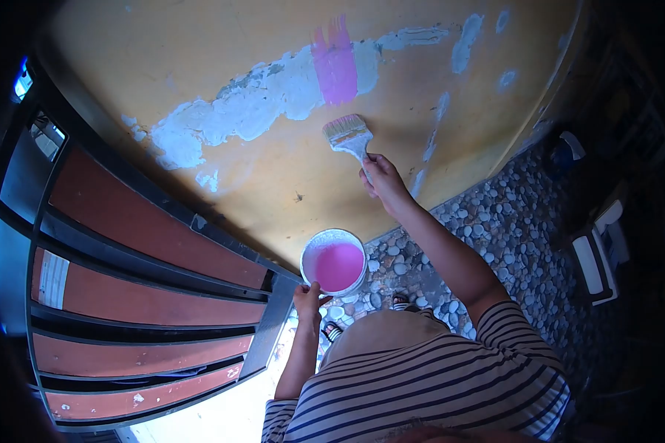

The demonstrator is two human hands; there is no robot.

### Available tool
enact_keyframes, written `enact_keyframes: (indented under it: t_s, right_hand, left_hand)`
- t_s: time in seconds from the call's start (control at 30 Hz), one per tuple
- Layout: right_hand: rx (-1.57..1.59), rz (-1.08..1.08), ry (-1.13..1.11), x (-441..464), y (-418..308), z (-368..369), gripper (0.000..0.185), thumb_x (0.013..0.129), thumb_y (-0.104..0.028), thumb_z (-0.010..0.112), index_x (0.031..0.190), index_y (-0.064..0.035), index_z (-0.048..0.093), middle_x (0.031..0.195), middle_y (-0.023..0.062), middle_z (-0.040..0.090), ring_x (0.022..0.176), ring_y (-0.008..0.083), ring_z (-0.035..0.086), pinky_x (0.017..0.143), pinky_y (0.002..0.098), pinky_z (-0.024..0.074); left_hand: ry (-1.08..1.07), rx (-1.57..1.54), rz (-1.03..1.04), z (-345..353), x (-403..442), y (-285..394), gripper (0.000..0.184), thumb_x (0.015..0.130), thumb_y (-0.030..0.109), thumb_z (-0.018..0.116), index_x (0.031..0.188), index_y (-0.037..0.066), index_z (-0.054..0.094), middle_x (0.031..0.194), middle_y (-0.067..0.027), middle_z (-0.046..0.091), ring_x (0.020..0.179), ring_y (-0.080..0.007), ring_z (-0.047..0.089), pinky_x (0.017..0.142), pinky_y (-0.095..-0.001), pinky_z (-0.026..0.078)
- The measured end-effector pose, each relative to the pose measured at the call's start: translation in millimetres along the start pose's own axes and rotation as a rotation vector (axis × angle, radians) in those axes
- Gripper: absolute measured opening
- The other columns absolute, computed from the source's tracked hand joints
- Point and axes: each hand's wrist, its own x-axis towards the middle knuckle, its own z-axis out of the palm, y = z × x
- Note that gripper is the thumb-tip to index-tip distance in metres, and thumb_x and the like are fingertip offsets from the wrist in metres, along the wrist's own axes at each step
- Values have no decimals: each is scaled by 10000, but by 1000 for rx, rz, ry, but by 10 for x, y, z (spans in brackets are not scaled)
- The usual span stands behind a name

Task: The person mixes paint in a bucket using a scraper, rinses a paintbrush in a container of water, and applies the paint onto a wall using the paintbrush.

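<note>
My right hand [382,177] is closed around the handle of a wide paintbrush [349,134], its bristles pointing up toward the wall [288,177]. Just above the bristles, a fresh pink paint stroke [336,66] crosses a rough white filler patch [251,107] on the yellowish wall. Lower down, my left hand [308,299] grips the rim of a white bucket [304,258] at its lower left. Pink paint [340,267] lies inside the bucket. Whether the bristle tips touch the wall, I cannot tell.
To the left stands a dark metal frame with reddish panels [148,295], close to the bucket. Pebble-patterned flooring [480,221] spreads below and right. A white and dark object [597,266] stands at the right. Smaller white patches [465,44] mark the upper right wall.
</note>
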Motion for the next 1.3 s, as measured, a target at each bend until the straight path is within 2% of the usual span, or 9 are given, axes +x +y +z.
enact_keyframes:
  t_s: [0.1, 0.23, 0.43, 0.57, 0.7, 0.77, 0.83, 1.03, 1.3]
  right_hand:
    - [39, 204, 28, 27, 223, -85, 166, 1051, -247, 507, 1055, -81, 519, 759, 0, 533, 489, 49, 367, 445, 239, 250]
    - [2, 166, -39, 207, -217, -107, 149, 1020, -203, 522, 968, -64, 506, 780, 25, 566, 472, 50, 353, 444, 242, 249]
    - [-33, -218, -124, -143, -1844, 318, 132, 1013, -171, 512, 976, -47, 538, 780, 28, 565, 480, 52, 322, 466, 230, 244]
    - [-14, -412, -138, -160, -2249, 425, 148, 1019, -179, 509, 1030, -40, 560, 778, 13, 556, 503, 49, 316, 486, 224, 245]
    - [-67, -364, -30, 17, -1627, 326, 206, 1046, -215, 506, 1178, -64, 557, 779, 2, 546, 521, 46, 348, 489, 222, 263]
    - [-77, -301, -23, 145, -1002, 141, 237, 1060, -247, 511, 1231, -85, 537, 777, -3, 537, 517, 48, 370, 475, 220, 271]
    - [-72, -219, -4, 193, -331, -46, 259, 1063, -273, 514, 1217, -65, 521, 733, -26, 532, 546, 34, 432, 474, 221, 345]
    - [-26, 134, 97, 171, 765, -439, 185, 1059, -253, 514, 1116, -77, 529, 740, -14, 535, 484, 47, 369, 429, 239, 260]
    - [-23, 8, -9, 187, -1049, -325, 181, 1025, -220, 528, 955, -53, 528, 746, 13, 555, 462, 47, 337, 434, 247, 234]
  left_hand:
    - [-14, 2, -4, -9, -13, -11, 213, 896, 84, 670, 899, -35, 493, 851, -113, 563, 717, -240, 674, 613, -422, 676]
    - [-2, 17, -14, -29, 9, -87, 213, 893, 76, 672, 912, -40, 494, 862, -116, 557, 717, -240, 675, 609, -420, 678]
    - [8, 29, -20, -60, -72, -123, 191, 889, 83, 649, 913, -42, 506, 870, -124, 564, 760, -246, 668, 668, -446, 671]
    - [20, 79, -15, -45, -62, -115, 179, 886, 100, 626, 906, -39, 515, 867, -132, 569, 784, -251, 657, 729, -478, 664]
    - [3, 77, -17, -43, -25, -117, 187, 885, 105, 628, 909, -40, 511, 867, -132, 568, 778, -249, 655, 730, -477, 664]
    - [7, 13, -42, -61, -12, -140, 218, 896, 71, 663, 942, -49, 487, 878, -120, 561, 747, -249, 679, 615, -422, 679]
    - [10, 32, -43, -38, -46, -99, 203, 889, 84, 646, 928, -48, 497, 879, -129, 565, 767, -251, 667, 666, -451, 673]
    - [11, 79, -16, -35, -47, -73, 201, 883, 90, 625, 925, -58, 496, 897, -153, 569, 809, -272, 667, 715, -485, 670]
    - [19, 64, -48, -73, -6, -144, 249, 884, 65, 650, 991, -77, 475, 900, -152, 571, 760, -272, 687, 637, -439, 680]
